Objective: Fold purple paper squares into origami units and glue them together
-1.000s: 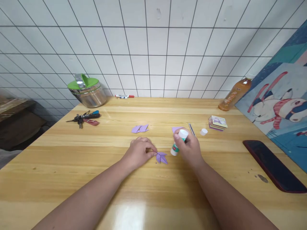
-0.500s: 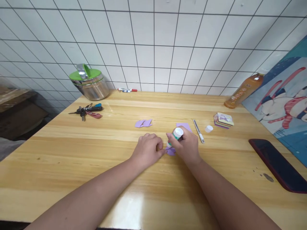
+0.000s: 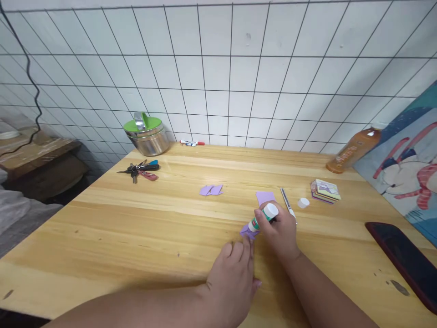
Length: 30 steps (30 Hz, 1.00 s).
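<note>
A glue stick (image 3: 261, 220) with a white base and green label is in my right hand (image 3: 282, 230), tilted, its lower end on a small folded purple paper piece (image 3: 244, 230). My left hand (image 3: 234, 271) reaches in from the near side. Its fingers are stretched out, fingertips touching the paper's near edge, and its thumb stands apart. Beyond my right hand lies a purple paper square (image 3: 265, 197), partly covered by the hand. Two folded purple papers (image 3: 211, 190) rest farther left. The white glue cap (image 3: 303, 202) and a utility knife (image 3: 287, 202) lie to the right.
A sticky-note stack (image 3: 325, 190), a dark phone (image 3: 403, 264) and a tilted orange drink bottle (image 3: 354, 150) are at the right, beside a painted picture (image 3: 409, 182). Keys (image 3: 141, 169), a green-lidded steel pot (image 3: 148, 139) and markers (image 3: 191, 143) are toward the back left.
My left hand has swung round to the near side of the folded paper, its fingers straightened. The glue stick has tilted over more. The view has shifted, so things appear lower and further right.
</note>
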Motion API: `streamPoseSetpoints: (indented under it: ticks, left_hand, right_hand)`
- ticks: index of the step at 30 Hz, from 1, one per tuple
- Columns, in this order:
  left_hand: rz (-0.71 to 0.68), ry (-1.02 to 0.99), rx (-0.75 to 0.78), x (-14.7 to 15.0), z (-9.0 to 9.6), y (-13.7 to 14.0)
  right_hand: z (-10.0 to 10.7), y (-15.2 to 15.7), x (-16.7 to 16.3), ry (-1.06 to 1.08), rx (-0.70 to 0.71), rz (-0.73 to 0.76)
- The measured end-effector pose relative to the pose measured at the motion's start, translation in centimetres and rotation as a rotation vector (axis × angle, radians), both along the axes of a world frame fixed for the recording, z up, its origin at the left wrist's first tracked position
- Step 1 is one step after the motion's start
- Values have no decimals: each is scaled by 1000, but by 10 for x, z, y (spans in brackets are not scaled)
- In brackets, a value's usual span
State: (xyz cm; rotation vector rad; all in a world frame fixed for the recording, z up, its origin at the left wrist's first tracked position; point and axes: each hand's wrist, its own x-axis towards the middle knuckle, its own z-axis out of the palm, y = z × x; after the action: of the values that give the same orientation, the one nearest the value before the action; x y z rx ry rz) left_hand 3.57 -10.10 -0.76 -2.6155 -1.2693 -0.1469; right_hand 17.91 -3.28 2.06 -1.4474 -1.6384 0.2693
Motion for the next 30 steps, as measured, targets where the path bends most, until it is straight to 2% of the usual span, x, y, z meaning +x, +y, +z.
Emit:
streamPoseSetpoints:
  ticks: [8,14,30]
  left_hand:
    - [-27,-130,-1,-2,-10,1]
    - [-56,-182,-63,-4,-16,5]
    - [-53,-182,-121,-1,-17,3]
  right_hand:
    - [-5,1,-10,-167,-76,71]
    - [-10,2,-15,-286,-123,74]
    - [-17,4,-11,-424,-56,51]
